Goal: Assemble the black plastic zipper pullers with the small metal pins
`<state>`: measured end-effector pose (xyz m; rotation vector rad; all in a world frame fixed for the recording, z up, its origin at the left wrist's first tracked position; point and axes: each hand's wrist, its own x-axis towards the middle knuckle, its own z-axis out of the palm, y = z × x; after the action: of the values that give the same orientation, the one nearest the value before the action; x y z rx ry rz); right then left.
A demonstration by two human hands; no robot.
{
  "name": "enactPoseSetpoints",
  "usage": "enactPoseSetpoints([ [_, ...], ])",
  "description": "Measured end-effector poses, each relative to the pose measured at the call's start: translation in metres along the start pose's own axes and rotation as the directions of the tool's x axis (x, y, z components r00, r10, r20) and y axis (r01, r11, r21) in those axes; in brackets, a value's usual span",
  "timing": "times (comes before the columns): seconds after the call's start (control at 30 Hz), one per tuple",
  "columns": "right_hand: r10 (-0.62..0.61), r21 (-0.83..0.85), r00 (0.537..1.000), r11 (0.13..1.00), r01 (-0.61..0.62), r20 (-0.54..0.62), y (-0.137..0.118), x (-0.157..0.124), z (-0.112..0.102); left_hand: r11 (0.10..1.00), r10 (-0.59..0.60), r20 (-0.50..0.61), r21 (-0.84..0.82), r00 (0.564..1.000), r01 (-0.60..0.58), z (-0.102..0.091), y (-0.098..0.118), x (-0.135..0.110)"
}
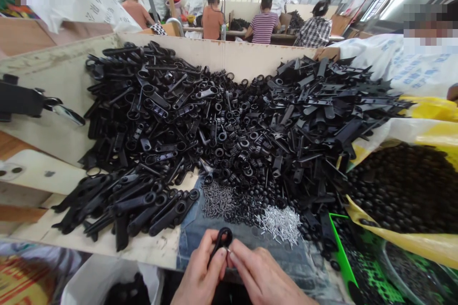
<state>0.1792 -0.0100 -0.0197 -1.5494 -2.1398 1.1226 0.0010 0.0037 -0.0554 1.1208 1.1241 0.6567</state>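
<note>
Left hand (201,263) holds black part (218,241); phone (30,170) shows Apple logo (48,173)

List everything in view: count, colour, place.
Ringed part: one, black, front centre
Mat: one, blue-grey, front centre
Pins: many, silver, on mat
Small pieces: many, grey, left of pins
Long parts: many, black, front left
Parts heap: one, black, centre
Bag: one, yellow-white, right
Balls: many, dark, in bag
Basket: one, green, front right
Liner: one, white, bottom left
Phone: one, white, left
Sacks: several, white, both sides
People: at least four, varied clothes, background
Left hand: one, bare, holding ringed part
Right hand: one, bare, beside it
</note>
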Motion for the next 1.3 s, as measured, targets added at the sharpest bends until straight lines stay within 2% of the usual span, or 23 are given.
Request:
enactPoseSetpoints([
  [0.13,0.023,-0.003,1.000,1.000,-0.023,-0.018,-0.001,-0.003,-0.003,1.000,-0.009,0.049,0.016,0.999,0.008,-0.002,-0.001,0.002],
  [0.27,0.078,-0.057,0.996,0.996,-0.075,0.050,-0.002,-0.003,-0.006,0.996,0.030,0.063,0.087,0.998,-0.035,-0.001,0.000,0.002],
  [0.53,0.175,-0.136,0.981,0.977,-0.164,0.079,-0.004,-0.001,0.001,0.978,0.101,-0.082,0.190,0.991,-0.084,0.011,0.005,0.000],
  [0.73,0.229,-0.173,0.973,0.960,-0.221,0.027,-0.015,0.004,0.001,0.961,0.153,-0.226,0.262,0.962,-0.091,0.015,0.000,0.002],
  [0.9,0.267,-0.264,0.962,0.925,-0.274,-0.062,-0.026,0.014,0.005,0.944,0.216,-0.279,0.305,0.936,-0.127,0.017,-0.003,0.008],
  [1.03,0.220,-0.290,0.973,0.929,-0.231,-0.073,-0.034,0.007,-0.009,0.969,0.184,-0.292,0.216,0.939,-0.123,0.017,0.000,0.009],
  [1.17,0.102,-0.217,0.994,0.970,-0.106,-0.031,-0.025,-0.015,-0.041,0.982,0.174,-0.365,0.139,0.915,-0.131,0.003,0.005,0.009],
  [1.2,0.083,-0.153,0.994,0.984,-0.092,-0.064,-0.018,-0.018,-0.051,0.988,0.146,-0.396,0.112,0.906,-0.110,-0.002,0.007,0.009],
  [1.23,0.086,-0.072,0.985,0.993,-0.097,-0.148,-0.010,-0.019,-0.060,0.992,0.117,-0.415,0.085,0.902,-0.090,-0.006,0.008,0.009],
  [1.27,0.112,0.013,0.954,0.993,-0.113,-0.277,-0.001,-0.016,-0.070,0.995,0.093,-0.414,0.057,0.905,-0.076,-0.009,0.009,0.010],
  [1.3,0.161,0.089,0.892,0.987,-0.136,-0.422,0.009,-0.012,-0.079,0.997,0.074,-0.398,0.031,0.914,-0.068,-0.010,0.010,0.009],
])
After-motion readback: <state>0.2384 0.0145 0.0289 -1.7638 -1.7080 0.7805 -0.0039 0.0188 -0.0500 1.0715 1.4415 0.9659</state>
